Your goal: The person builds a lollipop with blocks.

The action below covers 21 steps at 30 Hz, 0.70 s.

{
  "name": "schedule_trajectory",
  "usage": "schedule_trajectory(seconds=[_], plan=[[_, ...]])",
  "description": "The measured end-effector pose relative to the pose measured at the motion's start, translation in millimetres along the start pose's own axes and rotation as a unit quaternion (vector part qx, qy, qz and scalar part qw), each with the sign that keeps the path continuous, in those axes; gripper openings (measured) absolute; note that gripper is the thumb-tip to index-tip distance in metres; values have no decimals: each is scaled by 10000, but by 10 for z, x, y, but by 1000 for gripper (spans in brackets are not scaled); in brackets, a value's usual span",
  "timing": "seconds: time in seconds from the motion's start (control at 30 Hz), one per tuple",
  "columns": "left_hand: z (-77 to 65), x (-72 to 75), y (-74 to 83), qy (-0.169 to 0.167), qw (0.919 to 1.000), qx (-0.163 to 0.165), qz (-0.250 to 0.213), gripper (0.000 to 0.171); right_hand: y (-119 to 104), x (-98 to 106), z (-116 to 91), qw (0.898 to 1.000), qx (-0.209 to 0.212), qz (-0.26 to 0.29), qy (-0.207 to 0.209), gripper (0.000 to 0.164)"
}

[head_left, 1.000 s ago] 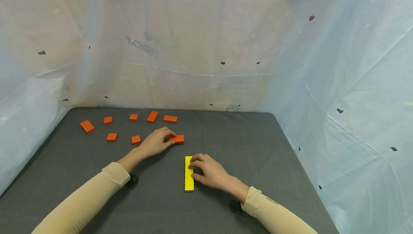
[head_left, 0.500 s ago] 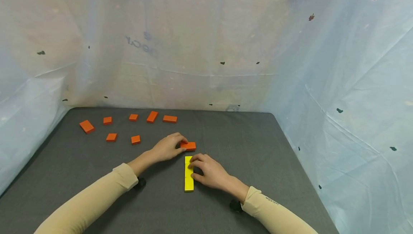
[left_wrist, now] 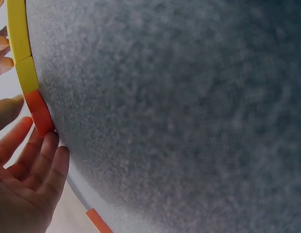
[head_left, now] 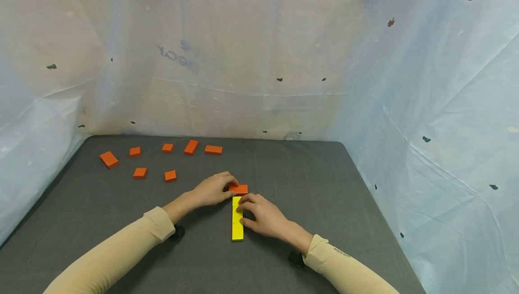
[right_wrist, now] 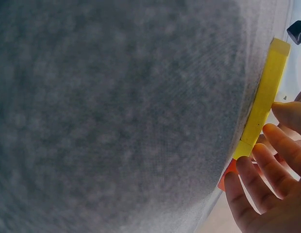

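Note:
My left hand [head_left: 215, 189] pinches an orange rectangular block [head_left: 240, 189] between thumb and fingertips. This block lies crosswise at the far end of a yellow strip; in the left wrist view the orange block [left_wrist: 39, 114] sits right against the yellow end. The strip consists of a long yellow block [head_left: 237, 226] and a short yellow block [head_left: 237, 201], joined end to end. My right hand [head_left: 265, 215] rests its fingertips along the strip's right side, fingers spread and relaxed. In the right wrist view, thumb and fingers [right_wrist: 281, 145] lie beside the long yellow block [right_wrist: 267, 90].
Several loose orange blocks lie at the back left of the dark grey table [head_left: 300, 172], among them a long one [head_left: 213, 150] and a square one [head_left: 170, 176]. A pale plastic sheet [head_left: 243, 60] hangs behind the table and along its sides.
My left hand has brought the orange block rightward and toward me, up to the far end of the yellow strip. The right hand and yellow blocks have stayed in place.

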<state>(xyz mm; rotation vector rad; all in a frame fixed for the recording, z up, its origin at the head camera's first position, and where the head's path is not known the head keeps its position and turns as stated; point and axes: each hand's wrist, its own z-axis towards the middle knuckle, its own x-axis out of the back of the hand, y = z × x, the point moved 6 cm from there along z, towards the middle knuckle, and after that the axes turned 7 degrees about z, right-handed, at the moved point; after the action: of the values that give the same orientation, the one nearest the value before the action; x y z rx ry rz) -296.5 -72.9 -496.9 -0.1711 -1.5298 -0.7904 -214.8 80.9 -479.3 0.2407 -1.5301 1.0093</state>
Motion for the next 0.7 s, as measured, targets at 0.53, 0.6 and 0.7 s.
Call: schedule_trajectory(seconds=[0.53, 0.6, 0.7], plan=[[-37, -1, 31, -60, 9998, -186, -30, 22, 4, -3, 4, 10000, -27, 0, -19, 26], [-42, -3, 40, -65, 9998, -181, -32, 22, 5, -4, 4, 10000, -32, -2, -20, 26], [-45, -12, 51, -98, 9998, -143, -28, 22, 7, -3, 1, 10000, -29, 7, -6, 26]])
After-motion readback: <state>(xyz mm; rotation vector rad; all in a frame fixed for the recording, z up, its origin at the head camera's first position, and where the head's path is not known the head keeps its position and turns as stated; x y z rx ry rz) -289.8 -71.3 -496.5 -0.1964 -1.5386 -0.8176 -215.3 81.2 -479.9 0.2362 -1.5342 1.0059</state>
